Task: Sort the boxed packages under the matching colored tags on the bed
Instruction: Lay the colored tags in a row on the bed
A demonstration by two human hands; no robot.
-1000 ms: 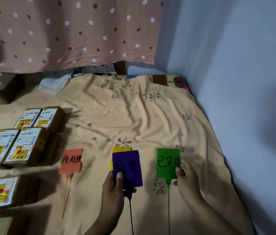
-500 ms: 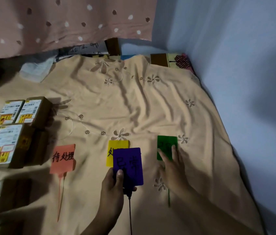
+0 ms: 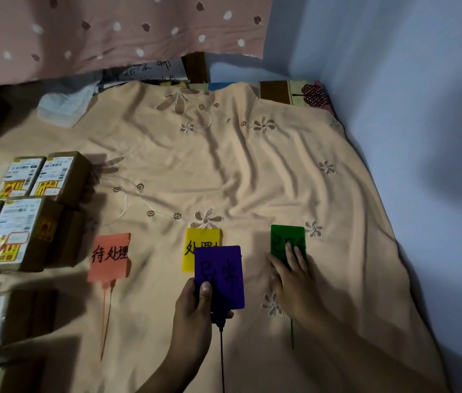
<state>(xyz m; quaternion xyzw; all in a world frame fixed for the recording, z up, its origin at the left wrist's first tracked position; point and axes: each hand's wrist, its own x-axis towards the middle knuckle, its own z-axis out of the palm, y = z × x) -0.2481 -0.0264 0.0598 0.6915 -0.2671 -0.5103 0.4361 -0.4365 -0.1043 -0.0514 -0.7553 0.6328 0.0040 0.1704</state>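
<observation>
purple tag: we see a flat purple plastic card [image 3: 219, 277] with black handwriting and a thin dark stem hanging from its lower edge; it is lifted off the bed, its long axis running away from us, stem toward us, overlapping the lower right corner of the yellow plastic tag [image 3: 199, 249].
left hand: our left hand [image 3: 195, 316] pinches the purple tag's lower left corner, thumb on the face, fingers curled behind.
right hand: our right hand [image 3: 290, 275] lies flat, fingers straight and close together, pressing the green plastic tag [image 3: 286, 239] onto the peach flowered bedsheet [image 3: 224, 171].
green tag: upright to us, its stem trailing toward us under the wrist.
orange tag: an orange card [image 3: 109, 256] lies flat at left, stem toward us.
boxes: brown cardboard packages [image 3: 25, 211] with white and yellow labels sit clustered at the left edge.
</observation>
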